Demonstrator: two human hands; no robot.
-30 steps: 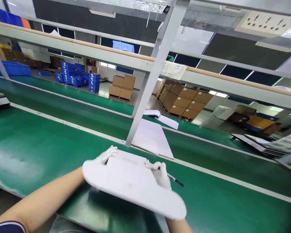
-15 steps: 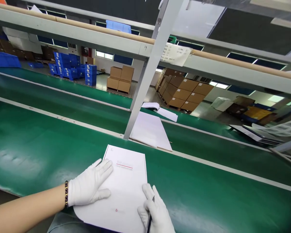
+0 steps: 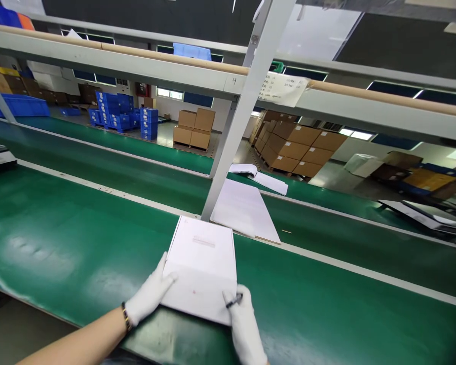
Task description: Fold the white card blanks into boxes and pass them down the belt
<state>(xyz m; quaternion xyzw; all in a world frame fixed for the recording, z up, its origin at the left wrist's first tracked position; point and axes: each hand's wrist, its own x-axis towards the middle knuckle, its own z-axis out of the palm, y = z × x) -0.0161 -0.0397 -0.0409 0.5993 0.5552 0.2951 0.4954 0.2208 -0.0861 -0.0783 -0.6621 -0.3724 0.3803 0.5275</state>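
A flat white box (image 3: 201, 268) with faint print on its top lies on the green work surface, in front of the grey upright post. My left hand (image 3: 154, 291), in a white glove, grips the box's left edge with the thumb on top. At the lower right corner is my right hand (image 3: 243, 314), also gloved, its fingers closed round a black pen (image 3: 234, 301) and touching the box's edge. The fingers under the box are hidden.
Beyond the box, a white sheet-like board (image 3: 247, 208) leans by the grey post (image 3: 237, 121). Curled white paper (image 3: 266, 177) lies behind it. A metal shelf beam (image 3: 137, 71) crosses above. Dark-and-white items (image 3: 421, 218) sit at the right. Stacked cartons (image 3: 300, 142) stand farther back.
The box has moved away from me, and its rounded front flap no longer shows. My left hand has gone from lying flat on top to gripping the left edge. The pen now lies more level.
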